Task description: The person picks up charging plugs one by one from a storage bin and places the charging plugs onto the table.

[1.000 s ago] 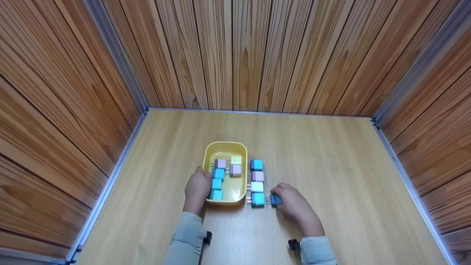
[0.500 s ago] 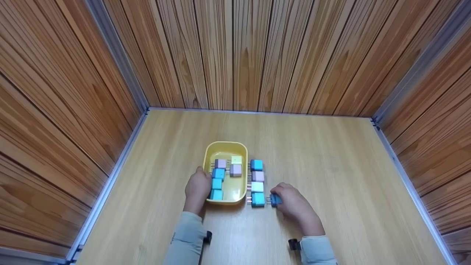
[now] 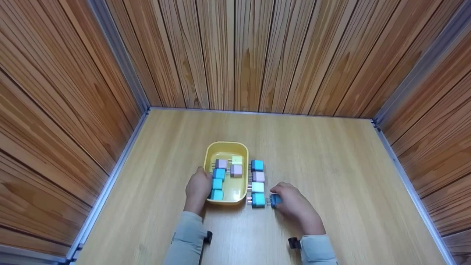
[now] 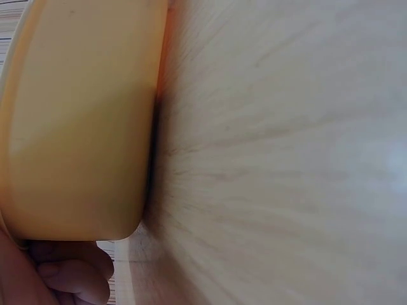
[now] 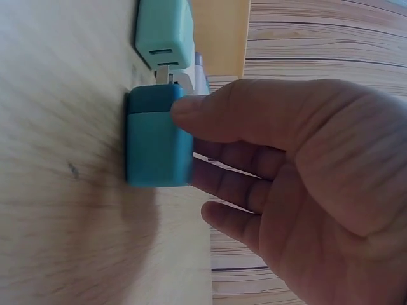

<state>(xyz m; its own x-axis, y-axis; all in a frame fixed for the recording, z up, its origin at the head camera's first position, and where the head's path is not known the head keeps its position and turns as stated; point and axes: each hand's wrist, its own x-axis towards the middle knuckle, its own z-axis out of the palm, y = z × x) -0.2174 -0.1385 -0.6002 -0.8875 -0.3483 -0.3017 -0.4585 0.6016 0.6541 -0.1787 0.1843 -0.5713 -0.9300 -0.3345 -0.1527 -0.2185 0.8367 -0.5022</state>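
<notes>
My left hand (image 3: pixel 198 187) grips the left rim of a yellow plastic bin (image 3: pixel 226 146), its thumb at the edge. In the left wrist view the bin's outer wall (image 4: pixel 82 127) fills the upper left, with curled fingers below. Inside lie several charger plugs in lilac, pale yellow and blue-green. My right hand (image 3: pixel 292 202) pinches a dark blue charger plug (image 3: pixel 275 200) resting on the table; the thumb is on its near side in the right wrist view. Its prongs point left towards a turquoise charger plug (image 3: pixel 258 200), the nearest in a column beside the bin.
Above the turquoise plug in the column stand a white plug (image 3: pixel 257 187), a lilac plug (image 3: pixel 258 176) and a blue plug (image 3: pixel 257 165), prongs pointing left. The wooden table (image 3: pixel 323 154) is bounded by wood-panelled walls (image 3: pixel 250 55) with metal edging at the back and both sides.
</notes>
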